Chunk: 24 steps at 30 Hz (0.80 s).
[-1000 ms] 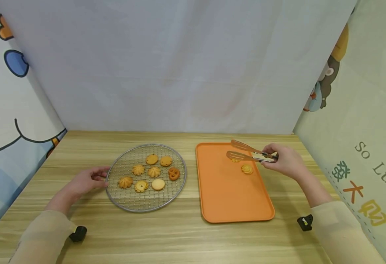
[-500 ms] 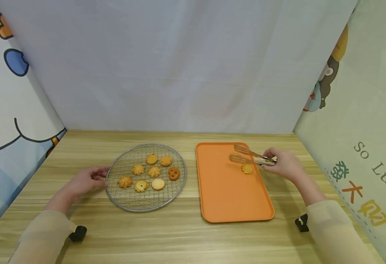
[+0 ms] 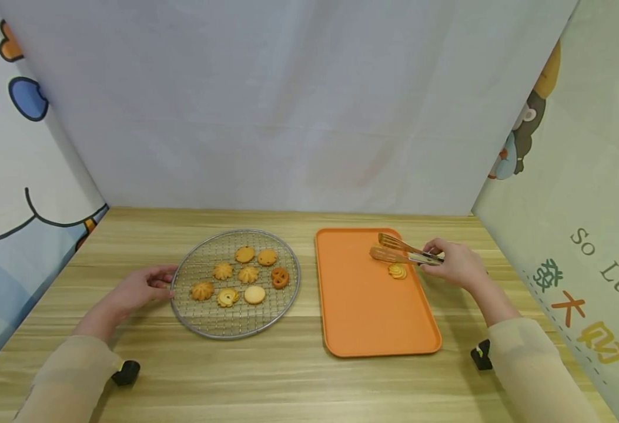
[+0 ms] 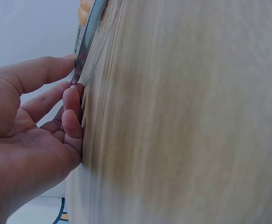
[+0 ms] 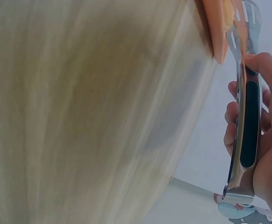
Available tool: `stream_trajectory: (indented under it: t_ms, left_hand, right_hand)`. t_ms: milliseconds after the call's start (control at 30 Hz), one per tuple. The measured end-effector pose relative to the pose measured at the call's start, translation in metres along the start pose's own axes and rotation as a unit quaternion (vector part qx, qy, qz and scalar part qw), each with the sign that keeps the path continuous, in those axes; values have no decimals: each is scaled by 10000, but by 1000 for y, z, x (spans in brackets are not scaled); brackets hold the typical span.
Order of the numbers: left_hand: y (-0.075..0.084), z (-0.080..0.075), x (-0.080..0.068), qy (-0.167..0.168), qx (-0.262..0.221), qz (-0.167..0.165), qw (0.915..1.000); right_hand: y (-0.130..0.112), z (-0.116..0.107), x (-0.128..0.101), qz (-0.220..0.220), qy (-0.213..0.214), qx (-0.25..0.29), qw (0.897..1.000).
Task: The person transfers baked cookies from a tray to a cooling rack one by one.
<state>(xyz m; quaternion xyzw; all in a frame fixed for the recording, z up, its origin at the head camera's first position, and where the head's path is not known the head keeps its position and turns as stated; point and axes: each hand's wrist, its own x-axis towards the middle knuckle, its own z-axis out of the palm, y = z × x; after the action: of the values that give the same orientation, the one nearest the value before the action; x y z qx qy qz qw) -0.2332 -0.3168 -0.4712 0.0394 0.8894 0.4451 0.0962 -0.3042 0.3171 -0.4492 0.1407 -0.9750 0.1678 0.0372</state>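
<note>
My right hand (image 3: 456,264) grips a pair of metal tongs (image 3: 401,251) by the handle, tips pointing left over the far end of the orange tray (image 3: 372,317). The tong arms stand slightly apart with nothing plainly between them. One swirl cookie (image 3: 397,271) lies on the tray just below the tips. In the right wrist view the tongs (image 5: 246,107) run along my fingers (image 5: 267,70) beside the tray edge (image 5: 215,28). My left hand (image 3: 142,289) holds the left rim of a round wire rack (image 3: 182,305) carrying several cookies (image 3: 237,276); thumb and fingers (image 4: 73,100) pinch the rim (image 4: 83,42).
The wooden table (image 3: 288,376) is closed in by a white cloth backdrop (image 3: 288,106) and printed cloth walls on both sides. A small black clip (image 3: 126,372) lies by my left sleeve and another (image 3: 481,355) by my right sleeve.
My right hand has drawn the tongs a little to the right and lower over the tray, arms closer together. A cookie seen under the tips before is now hidden. The left hand stays still.
</note>
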Motion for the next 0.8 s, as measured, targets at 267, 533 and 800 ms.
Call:
stream_trajectory:
  t_ms: [267,533,800]
  left_hand:
    - [0,-1,0,-24,-44,-10,10000]
    - [3,-1,-1,-52,-36,-30,10000]
    - [4,0,-3,-21,-7,9,10000]
  right_hand:
    - [4,6,1,-26,-11,209,9998]
    - [5,6,1,-58,23,359,9993]
    - [3,4,-1,-98,25,411,9991]
